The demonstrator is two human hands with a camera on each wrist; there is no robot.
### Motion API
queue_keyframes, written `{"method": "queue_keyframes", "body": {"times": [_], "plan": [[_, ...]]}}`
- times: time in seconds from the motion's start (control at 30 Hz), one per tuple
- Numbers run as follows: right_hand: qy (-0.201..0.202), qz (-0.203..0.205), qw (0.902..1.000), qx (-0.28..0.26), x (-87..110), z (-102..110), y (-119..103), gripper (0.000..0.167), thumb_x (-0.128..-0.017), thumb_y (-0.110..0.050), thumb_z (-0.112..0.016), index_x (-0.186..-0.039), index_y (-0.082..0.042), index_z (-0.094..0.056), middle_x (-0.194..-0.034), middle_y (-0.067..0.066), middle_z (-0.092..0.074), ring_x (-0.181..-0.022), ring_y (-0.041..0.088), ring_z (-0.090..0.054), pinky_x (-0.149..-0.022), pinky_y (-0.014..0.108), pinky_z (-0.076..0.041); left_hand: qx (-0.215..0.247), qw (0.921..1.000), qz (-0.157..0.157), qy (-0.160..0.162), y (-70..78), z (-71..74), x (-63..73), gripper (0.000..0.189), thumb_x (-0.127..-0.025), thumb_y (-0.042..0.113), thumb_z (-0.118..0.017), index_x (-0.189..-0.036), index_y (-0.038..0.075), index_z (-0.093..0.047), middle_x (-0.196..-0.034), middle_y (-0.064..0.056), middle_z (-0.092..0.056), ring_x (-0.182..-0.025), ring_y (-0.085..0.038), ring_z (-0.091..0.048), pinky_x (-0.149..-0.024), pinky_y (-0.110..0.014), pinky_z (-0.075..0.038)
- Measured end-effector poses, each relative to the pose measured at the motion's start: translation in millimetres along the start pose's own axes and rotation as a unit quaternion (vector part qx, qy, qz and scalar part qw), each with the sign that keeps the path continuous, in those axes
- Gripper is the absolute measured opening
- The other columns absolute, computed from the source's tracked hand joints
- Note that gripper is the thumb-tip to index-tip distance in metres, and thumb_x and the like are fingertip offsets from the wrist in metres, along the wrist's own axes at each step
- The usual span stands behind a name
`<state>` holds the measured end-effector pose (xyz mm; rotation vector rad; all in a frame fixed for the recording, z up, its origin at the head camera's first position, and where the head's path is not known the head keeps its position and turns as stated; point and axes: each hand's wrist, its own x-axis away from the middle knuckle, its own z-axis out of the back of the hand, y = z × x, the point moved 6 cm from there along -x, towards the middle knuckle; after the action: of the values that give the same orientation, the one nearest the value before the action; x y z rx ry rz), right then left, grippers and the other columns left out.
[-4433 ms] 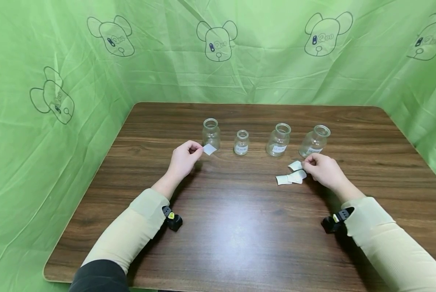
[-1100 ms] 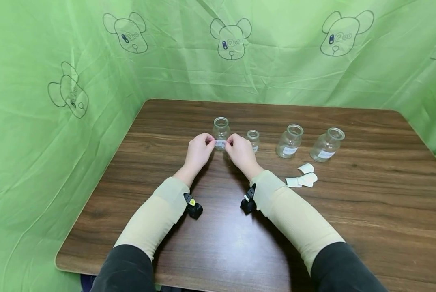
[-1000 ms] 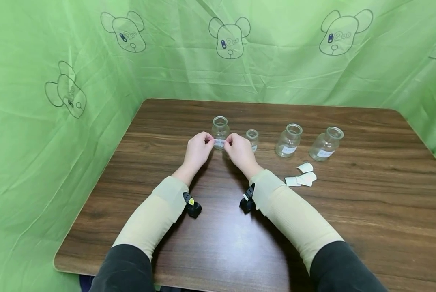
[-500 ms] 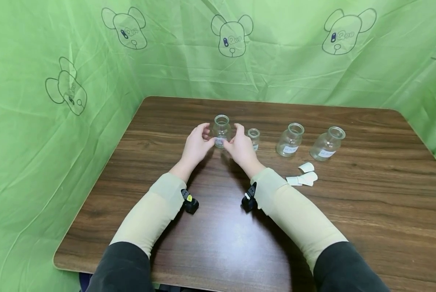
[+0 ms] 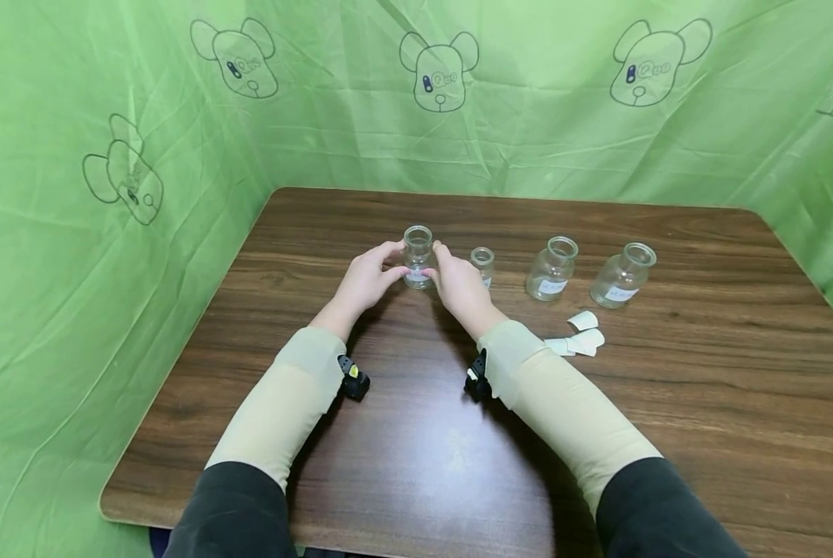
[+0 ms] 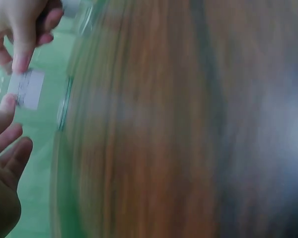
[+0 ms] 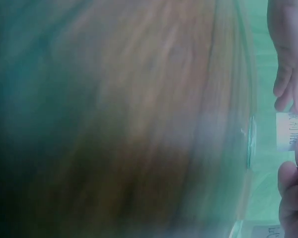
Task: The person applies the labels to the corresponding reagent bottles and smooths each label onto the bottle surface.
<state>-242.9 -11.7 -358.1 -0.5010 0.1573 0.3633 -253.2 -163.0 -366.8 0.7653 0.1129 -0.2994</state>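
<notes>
A clear glass jar [image 5: 418, 246] stands upright toward the back of the table, left of the other jars. Across its front lies a white label [image 5: 417, 276] with writing, its marks also showing on the label [image 6: 32, 90] in the left wrist view. My left hand [image 5: 366, 280] holds the jar from the left, thumb on the label's left end and fingers along the glass. From the other side my right hand [image 5: 461, 288] holds it too, thumb at the label's right end. In the right wrist view part of the label [image 7: 286, 133] shows between both hands.
A small labelled jar [image 5: 482, 262] stands just right of my right hand, partly hidden by it. Farther right are two larger labelled jars, a middle one [image 5: 552, 270] and an outer one [image 5: 624, 276]. Several white paper pieces [image 5: 583, 339] lie in front of them on the wooden table [image 5: 416, 434].
Both hands came together at the left jar with the label. The pinching fingers then spread round the glass while the thumbs stayed on the label. The rightmost jar was let go earlier.
</notes>
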Motion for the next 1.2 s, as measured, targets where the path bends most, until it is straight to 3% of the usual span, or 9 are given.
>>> {"method": "queue_keyframes", "body": {"times": [0.1, 0.3, 0.47, 0.57, 0.77, 0.97, 1.2], "plan": [[0.009, 0.022, 0.9995, 0.021, 0.9, 2, -1, 0.044, -0.092, -0.026, -0.059, -0.128, -0.005, -0.045, -0.088, 0.02, -0.067, -0.079, 0.035, -0.065, -0.065, 0.047, -0.051, -0.011, 0.9998, -0.013, -0.003, -1.0, 3.6, 0.5, 0.036, -0.088, 0.019, -0.066, -0.122, 0.01, -0.058, -0.115, -0.007, -0.065, -0.103, -0.021, -0.061, -0.089, -0.033, -0.045], [0.003, 0.047, 0.9976, 0.051, 1.5, 3, -2, 0.038, -0.093, -0.023, -0.058, -0.123, -0.004, -0.046, -0.085, 0.018, -0.065, -0.077, 0.033, -0.065, -0.062, 0.045, -0.05, -0.032, 0.999, -0.03, -0.009, 1.4, 5.8, 1.7, 0.032, -0.09, 0.017, -0.062, -0.121, 0.009, -0.058, -0.113, -0.008, -0.065, -0.104, -0.022, -0.06, -0.091, -0.035, -0.044], [-0.011, 0.043, 0.9978, 0.049, 4.3, 4, 0, 0.031, -0.094, -0.018, -0.057, -0.121, -0.008, -0.046, -0.085, 0.016, -0.065, -0.078, 0.033, -0.064, -0.062, 0.045, -0.05, -0.05, 0.9983, -0.028, -0.015, -0.5, 5.5, 4.4, 0.032, -0.092, 0.01, -0.059, -0.125, 0.012, -0.057, -0.114, -0.006, -0.065, -0.107, -0.021, -0.059, -0.094, -0.036, -0.042], [-0.017, 0.04, 0.9983, 0.039, 6.1, 2, 1, 0.035, -0.093, -0.015, -0.058, -0.125, -0.008, -0.045, -0.084, 0.015, -0.065, -0.074, 0.031, -0.064, -0.06, 0.044, -0.05, -0.039, 0.9986, -0.015, -0.031, -3.7, 2.9, 6.1, 0.04, -0.089, 0.007, -0.06, -0.129, 0.012, -0.053, -0.117, -0.007, -0.063, -0.107, -0.022, -0.058, -0.093, -0.036, -0.043], [-0.03, 0.058, 0.9977, -0.013, 7.7, -7, -1, 0.058, -0.083, -0.027, -0.072, -0.12, -0.002, -0.035, -0.077, 0.016, -0.065, -0.067, 0.031, -0.064, -0.058, 0.043, -0.049, -0.007, 0.9987, -0.008, -0.05, -5.9, -5.2, 7.7, 0.053, -0.082, 0.01, -0.07, -0.13, 0.011, -0.046, -0.119, -0.012, -0.059, -0.105, -0.025, -0.058, -0.09, -0.037, -0.045], [-0.027, 0.042, 0.9987, -0.012, 5.8, -9, -1, 0.048, -0.085, -0.029, -0.069, -0.108, -0.004, -0.034, -0.077, 0.017, -0.065, -0.07, 0.032, -0.065, -0.059, 0.043, -0.049, -0.016, 0.9991, -0.014, -0.036, -3.5, -8.1, 7.9, 0.052, -0.083, 0.015, -0.072, -0.127, 0.01, -0.045, -0.119, -0.013, -0.058, -0.106, -0.026, -0.057, -0.091, -0.039, -0.043], [-0.029, 0.054, 0.9981, 0.009, 6.6, -7, 0, 0.043, -0.087, -0.024, -0.066, -0.111, -0.005, -0.035, -0.081, 0.016, -0.065, -0.075, 0.033, -0.065, -0.062, 0.043, -0.049, -0.033, 0.9988, -0.02, -0.03, -4.4, -6.8, 7.1, 0.047, -0.086, 0.017, -0.069, -0.127, 0.011, -0.046, -0.121, -0.011, -0.058, -0.106, -0.024, -0.058, -0.092, -0.038, -0.043]]}}
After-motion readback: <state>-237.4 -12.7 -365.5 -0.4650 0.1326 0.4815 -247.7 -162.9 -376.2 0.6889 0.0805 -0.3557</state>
